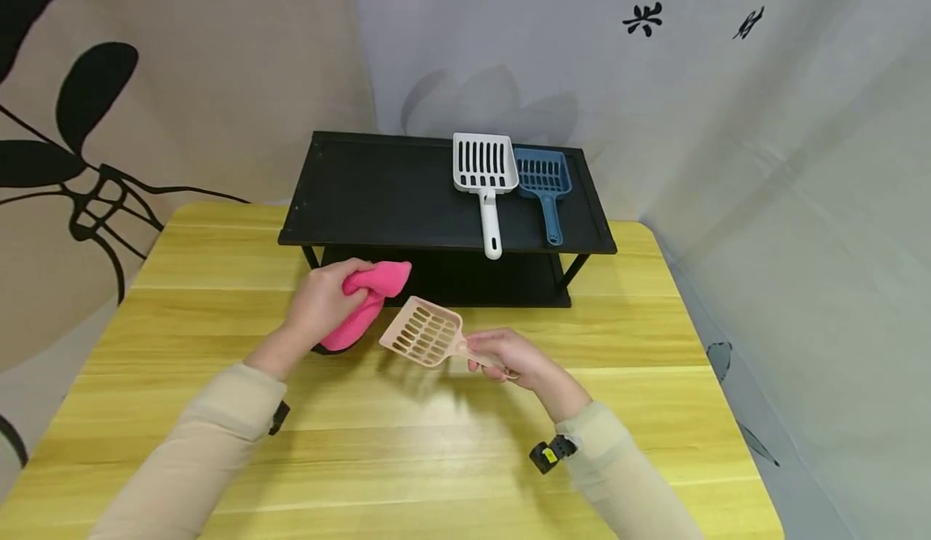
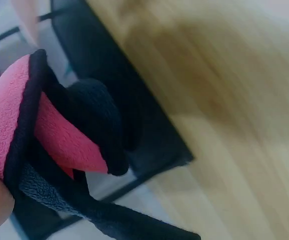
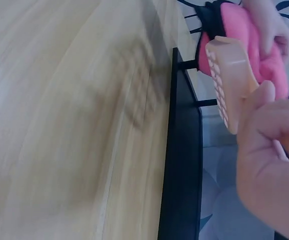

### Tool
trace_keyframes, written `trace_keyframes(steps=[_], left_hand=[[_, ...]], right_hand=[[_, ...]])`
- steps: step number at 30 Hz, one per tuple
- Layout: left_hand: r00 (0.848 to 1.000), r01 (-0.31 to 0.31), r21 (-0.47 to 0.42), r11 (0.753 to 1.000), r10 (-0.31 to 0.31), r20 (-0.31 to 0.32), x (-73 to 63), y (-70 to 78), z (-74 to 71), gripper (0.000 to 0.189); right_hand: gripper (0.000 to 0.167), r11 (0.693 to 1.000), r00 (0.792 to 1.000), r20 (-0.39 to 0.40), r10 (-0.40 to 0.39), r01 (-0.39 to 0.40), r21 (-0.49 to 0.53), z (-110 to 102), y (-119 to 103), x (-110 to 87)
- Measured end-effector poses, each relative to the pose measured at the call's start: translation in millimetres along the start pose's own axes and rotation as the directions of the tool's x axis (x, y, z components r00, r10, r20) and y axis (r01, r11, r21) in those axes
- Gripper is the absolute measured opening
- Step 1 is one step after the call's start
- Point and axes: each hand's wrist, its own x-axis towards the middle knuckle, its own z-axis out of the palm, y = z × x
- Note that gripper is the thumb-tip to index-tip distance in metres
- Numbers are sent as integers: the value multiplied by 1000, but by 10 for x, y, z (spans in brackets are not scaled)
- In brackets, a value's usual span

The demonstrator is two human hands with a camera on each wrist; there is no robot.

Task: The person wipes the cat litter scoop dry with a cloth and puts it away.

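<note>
My left hand [image 1: 325,299] grips a bunched pink cloth [image 1: 356,318] in front of the black rack's left side. In the left wrist view the cloth [image 2: 59,135] shows a dark back and black edging. My right hand [image 1: 509,354] holds a peach slotted litter scoop [image 1: 423,331] by its handle, the head pointing left toward the cloth. The scoop hangs above the table and casts a shadow on it. In the right wrist view the scoop head [image 3: 233,75] overlaps the pink cloth, and my fingers [image 3: 269,125] wrap the handle.
A black two-tier rack [image 1: 378,192] stands at the back of the wooden table [image 1: 407,459]. On its top shelf lie a white litter scoop [image 1: 489,200] and a blue one [image 1: 545,184] side by side, handles toward me. Printed curtains [image 1: 254,79] hang behind.
</note>
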Motion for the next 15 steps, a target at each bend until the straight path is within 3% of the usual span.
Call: trace_keyframes(steps=[4,9,12,15], left_hand=[[986,-57,-40,998,62,152,-12,210,71,35],[938,-152,-37,988,156,310,-110,374,232,37],[924,-209,16,978,193,331,-171,400,303,41],[938,-247,89,965,215,272,-199,399,352,38]], right_hand=[[40,997,999,-29,18,-20,-70,46,-10,52],[39,986,999,-40,-18,11,-164,101,-31,83],[38,984,998,-53,-44,34,-177,102,-34,71],[38,982,996,-46,-70,61,-181,112,-40,61]])
